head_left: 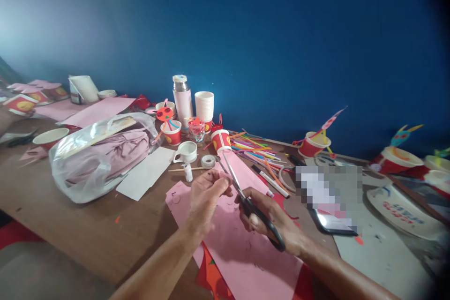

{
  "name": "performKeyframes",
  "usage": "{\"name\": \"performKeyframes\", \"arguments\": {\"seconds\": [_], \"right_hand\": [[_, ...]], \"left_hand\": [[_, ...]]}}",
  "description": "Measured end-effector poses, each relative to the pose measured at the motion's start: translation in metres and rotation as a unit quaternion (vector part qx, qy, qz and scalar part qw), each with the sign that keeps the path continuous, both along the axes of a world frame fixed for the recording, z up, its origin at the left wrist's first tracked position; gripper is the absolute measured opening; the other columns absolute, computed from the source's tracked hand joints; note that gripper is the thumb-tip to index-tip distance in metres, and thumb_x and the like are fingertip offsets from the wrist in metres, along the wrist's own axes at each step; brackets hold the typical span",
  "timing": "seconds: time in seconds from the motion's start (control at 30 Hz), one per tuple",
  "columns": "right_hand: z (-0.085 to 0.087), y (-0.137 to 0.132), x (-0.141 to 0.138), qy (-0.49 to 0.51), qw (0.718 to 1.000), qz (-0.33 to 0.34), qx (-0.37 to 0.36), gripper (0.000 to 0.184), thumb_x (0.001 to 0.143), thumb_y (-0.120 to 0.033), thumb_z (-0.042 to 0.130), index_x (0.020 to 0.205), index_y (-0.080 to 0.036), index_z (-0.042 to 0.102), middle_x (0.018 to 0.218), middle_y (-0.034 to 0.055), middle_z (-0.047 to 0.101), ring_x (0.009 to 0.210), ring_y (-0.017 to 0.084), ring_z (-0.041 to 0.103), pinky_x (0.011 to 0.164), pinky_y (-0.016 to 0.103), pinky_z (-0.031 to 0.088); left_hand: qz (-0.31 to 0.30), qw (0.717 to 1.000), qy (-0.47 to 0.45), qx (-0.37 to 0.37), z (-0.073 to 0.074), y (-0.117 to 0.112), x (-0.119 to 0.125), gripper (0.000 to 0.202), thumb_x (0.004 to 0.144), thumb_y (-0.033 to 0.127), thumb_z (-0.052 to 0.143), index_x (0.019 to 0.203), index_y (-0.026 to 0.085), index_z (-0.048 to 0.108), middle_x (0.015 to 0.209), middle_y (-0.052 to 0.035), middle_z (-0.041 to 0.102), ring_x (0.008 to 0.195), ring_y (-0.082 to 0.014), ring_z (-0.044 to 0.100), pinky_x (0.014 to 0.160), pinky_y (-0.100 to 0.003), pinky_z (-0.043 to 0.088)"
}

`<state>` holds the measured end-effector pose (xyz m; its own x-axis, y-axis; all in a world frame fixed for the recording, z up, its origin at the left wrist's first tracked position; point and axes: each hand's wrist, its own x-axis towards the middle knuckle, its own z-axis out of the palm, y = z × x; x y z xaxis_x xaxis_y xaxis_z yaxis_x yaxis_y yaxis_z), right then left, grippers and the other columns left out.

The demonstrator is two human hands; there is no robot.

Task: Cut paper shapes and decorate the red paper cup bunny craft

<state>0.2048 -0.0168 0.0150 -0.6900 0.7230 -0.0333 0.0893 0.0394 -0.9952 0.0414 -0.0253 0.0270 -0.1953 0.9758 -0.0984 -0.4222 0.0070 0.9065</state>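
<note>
My right hand (262, 211) grips a pair of black-handled scissors (251, 206), its fingers in the loops. The scissor blades are parted and point away from me, to the upper left. Beside the blades, my left hand (209, 197) is closed in a pinch on a small piece of pink paper (227, 176), mostly hidden by the fingers. Both hands are above a large sheet of pink paper (260, 262) with pen marks on it. Red and orange paper (213, 269) shows from under that sheet.
A plastic bag (75, 176) of pink cloth lies left. Toward the wall stand a flask (183, 103), stacked paper cups (204, 103) and decorated cups (171, 133). Colored pipe cleaners (255, 147), a tape roll (208, 161) and markers (274, 185) lie ahead. A phone (333, 222) sits right.
</note>
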Motion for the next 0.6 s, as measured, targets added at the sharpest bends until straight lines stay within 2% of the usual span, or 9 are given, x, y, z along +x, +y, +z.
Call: {"name": "performKeyframes", "arguments": {"seconds": [0.4, 0.6], "right_hand": [[-0.002, 0.0012, -0.0023, -0.001, 1.0, 0.0, -0.015, 0.027, 0.08, -0.04, 0.057, 0.093, -0.019, 0.045, 0.074, -0.0006, 0.045, 0.067, 0.013, 0.041, 0.059, 0.025, 0.035], [-0.0032, 0.0007, -0.0022, -0.009, 1.0, -0.008, -0.018, 0.029, 0.079, -0.04, 0.058, 0.094, -0.019, 0.045, 0.074, -0.0005, 0.046, 0.065, 0.013, 0.041, 0.057, 0.025, 0.035]], "left_hand": [[0.0, 1.0, 0.024, -0.011, -0.0043, 0.001, 0.0002, 0.011, 0.067, 0.023, 0.062, 0.067, 0.015, 0.054, 0.056, 0.0013, 0.056, 0.053, -0.0121, 0.053, 0.057, -0.027, 0.045], [-0.003, 1.0, 0.028, -0.012, -0.0029, 0.0005, 0.0002, 0.011, 0.067, 0.023, 0.061, 0.065, 0.015, 0.054, 0.056, 0.0011, 0.055, 0.052, -0.012, 0.053, 0.056, -0.027, 0.044]]}}
